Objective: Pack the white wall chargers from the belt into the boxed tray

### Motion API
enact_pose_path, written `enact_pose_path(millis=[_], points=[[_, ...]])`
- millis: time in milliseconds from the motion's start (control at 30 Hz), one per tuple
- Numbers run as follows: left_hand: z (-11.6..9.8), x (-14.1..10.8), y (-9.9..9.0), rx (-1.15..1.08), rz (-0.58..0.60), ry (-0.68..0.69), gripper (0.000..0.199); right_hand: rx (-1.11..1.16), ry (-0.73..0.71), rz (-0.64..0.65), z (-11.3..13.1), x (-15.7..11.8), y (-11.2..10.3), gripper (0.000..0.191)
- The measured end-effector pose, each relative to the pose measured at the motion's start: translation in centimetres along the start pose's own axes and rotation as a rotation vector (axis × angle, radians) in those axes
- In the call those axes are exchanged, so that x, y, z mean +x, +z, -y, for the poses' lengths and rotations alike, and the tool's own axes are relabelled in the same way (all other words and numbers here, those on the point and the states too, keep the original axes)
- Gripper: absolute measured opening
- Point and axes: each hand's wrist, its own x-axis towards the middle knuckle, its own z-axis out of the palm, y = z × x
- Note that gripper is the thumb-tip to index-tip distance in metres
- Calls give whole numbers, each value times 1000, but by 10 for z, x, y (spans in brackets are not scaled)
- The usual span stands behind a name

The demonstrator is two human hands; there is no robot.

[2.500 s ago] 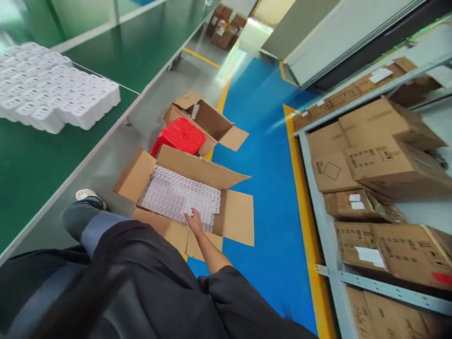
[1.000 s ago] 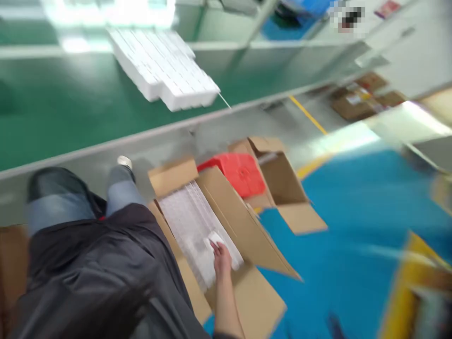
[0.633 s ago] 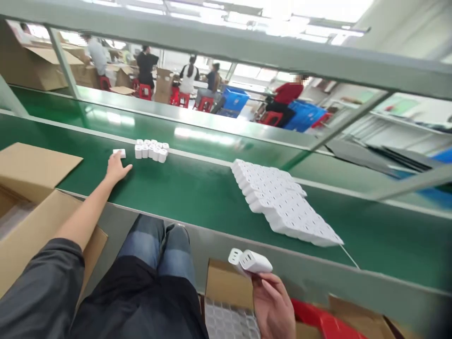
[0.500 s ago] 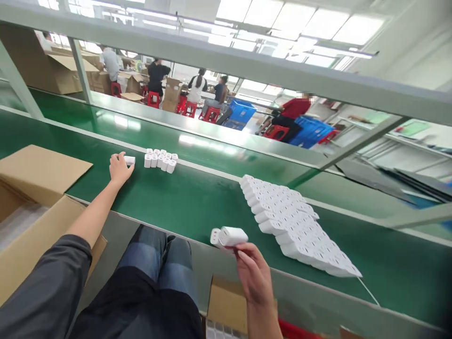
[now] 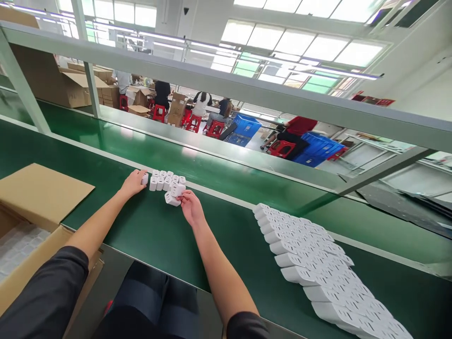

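Note:
A small cluster of white charger blocks (image 5: 160,182) stands upright in rows on the green bench, near its pale back strip. At the cluster's left end, my left hand (image 5: 133,182) has its fingers closed around one white charger block (image 5: 144,179). My right hand (image 5: 190,205) pinches a pair of white charger blocks (image 5: 173,198) at the front right of the cluster; one sits tilted lower than the other. Whether that pair touches the standing blocks I cannot tell. A large slanted array of white charger blocks (image 5: 310,263) stands farther right.
An open cardboard box (image 5: 45,193) with clear plastic trays (image 5: 21,245) is at my left. A metal frame beam (image 5: 226,89) crosses above the green bench (image 5: 141,235). Beyond it, several people sit on red stools near blue crates (image 5: 243,127) and cartons.
My right hand has moved from the bench's front edge, left and away from me, to the small cluster, carrying its charger blocks. My left hand has brought its block closer to the cluster.

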Motion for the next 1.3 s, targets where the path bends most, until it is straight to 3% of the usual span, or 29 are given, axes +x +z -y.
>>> enact_pose_path(millis=[133,233,333,433,533,667,833,933,1067,1200,1300], points=[[-6,1,1,0,22,77,71,65,23,-2,-11,-2,-8,14],[-11,-9,-10,-4,-42,95,76,113,13,-21,-10,-2,-13,14],[-31,-25,-16,-90,-120,187,62,135,0,-39,-7,2,-14,13],[-62,-42,2,-292,-20,319,65,138,-3,-53,-8,5,-13,13],[-83,-52,32,-355,48,337,62,139,7,-67,-12,8,-15,13],[-83,-53,52,-356,30,339,43,125,24,-126,-15,17,-26,15],[-76,-50,45,-313,28,355,46,80,23,-270,-9,26,-48,30],[-74,-49,43,-287,10,350,47,15,55,-276,-7,26,-52,52],[-74,-48,42,-248,-4,364,47,-208,58,-245,-9,23,-53,77],[-70,-44,33,-185,-17,355,49,-730,-33,-269,-8,22,-63,68],[-60,-38,16,-120,-34,332,45,-952,-113,-326,-3,21,-69,57]])
